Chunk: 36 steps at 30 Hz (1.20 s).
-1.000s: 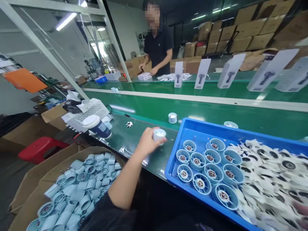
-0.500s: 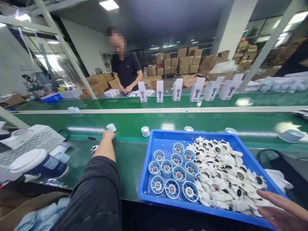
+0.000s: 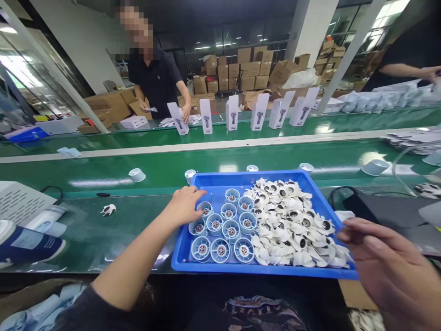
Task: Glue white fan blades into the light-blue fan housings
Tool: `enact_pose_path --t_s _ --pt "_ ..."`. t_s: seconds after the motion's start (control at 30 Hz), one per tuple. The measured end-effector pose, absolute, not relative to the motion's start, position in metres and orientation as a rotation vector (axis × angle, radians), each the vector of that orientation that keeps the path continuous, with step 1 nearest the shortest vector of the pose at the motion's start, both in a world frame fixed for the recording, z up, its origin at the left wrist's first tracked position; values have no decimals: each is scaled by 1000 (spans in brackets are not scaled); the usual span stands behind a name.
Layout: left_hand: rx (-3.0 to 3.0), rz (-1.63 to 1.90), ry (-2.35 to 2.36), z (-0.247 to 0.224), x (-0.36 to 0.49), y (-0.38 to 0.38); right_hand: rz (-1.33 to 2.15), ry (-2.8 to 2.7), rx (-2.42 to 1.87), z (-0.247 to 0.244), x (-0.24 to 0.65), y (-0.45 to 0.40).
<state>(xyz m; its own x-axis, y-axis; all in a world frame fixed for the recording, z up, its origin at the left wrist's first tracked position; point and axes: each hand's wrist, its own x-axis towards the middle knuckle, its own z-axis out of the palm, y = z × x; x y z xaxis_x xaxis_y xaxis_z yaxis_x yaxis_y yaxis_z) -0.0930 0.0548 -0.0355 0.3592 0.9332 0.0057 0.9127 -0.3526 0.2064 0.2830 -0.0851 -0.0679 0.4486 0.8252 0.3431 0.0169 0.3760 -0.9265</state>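
My left hand (image 3: 184, 207) reaches over the left rim of the blue tray (image 3: 265, 271). Its fingers and thumb are apart with nothing held, close to a light-blue round housing (image 3: 206, 209). Several such housings with spoked centres stand in rows in the tray's left half. White fan blades (image 3: 292, 225) with dark hubs lie heaped in the right half. At the tray's right rim is my right hand (image 3: 389, 262), fingers bent and drawn together; whatever they hold, if anything, is hidden.
Light-blue cups (image 3: 137, 174) stand spaced along the green belt (image 3: 165, 165). A loose fan blade (image 3: 108, 210) and a dark pen-like tool (image 3: 106, 195) lie left. Across the belt, a person in black (image 3: 158, 82) touches one of several white boxes (image 3: 232, 114). Another person's arm (image 3: 403, 71) shows far right.
My left hand has left the cup on the belt and moved right to the tray. My right hand's fingers have drawn together. The view has turned; the person opposite now touches a box.
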Motion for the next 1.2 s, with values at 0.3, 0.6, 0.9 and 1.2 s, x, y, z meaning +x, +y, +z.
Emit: enact_pose_path --t_s 0.3,0.6,0.9,1.2 --pt "2593 -254 1496 -37 -61 78 583 -899 -929 -86 277 -82" --pt "2744 -196 1349 -19 -10 68 580 -934 -826 -63 274 -86" --pt "2698 -357 1432 -28 8 62 671 -990 -783 -72 262 -89" --pt "2601 -444 1634 -29 -18 86 649 -1039 -787 -79 271 -97"
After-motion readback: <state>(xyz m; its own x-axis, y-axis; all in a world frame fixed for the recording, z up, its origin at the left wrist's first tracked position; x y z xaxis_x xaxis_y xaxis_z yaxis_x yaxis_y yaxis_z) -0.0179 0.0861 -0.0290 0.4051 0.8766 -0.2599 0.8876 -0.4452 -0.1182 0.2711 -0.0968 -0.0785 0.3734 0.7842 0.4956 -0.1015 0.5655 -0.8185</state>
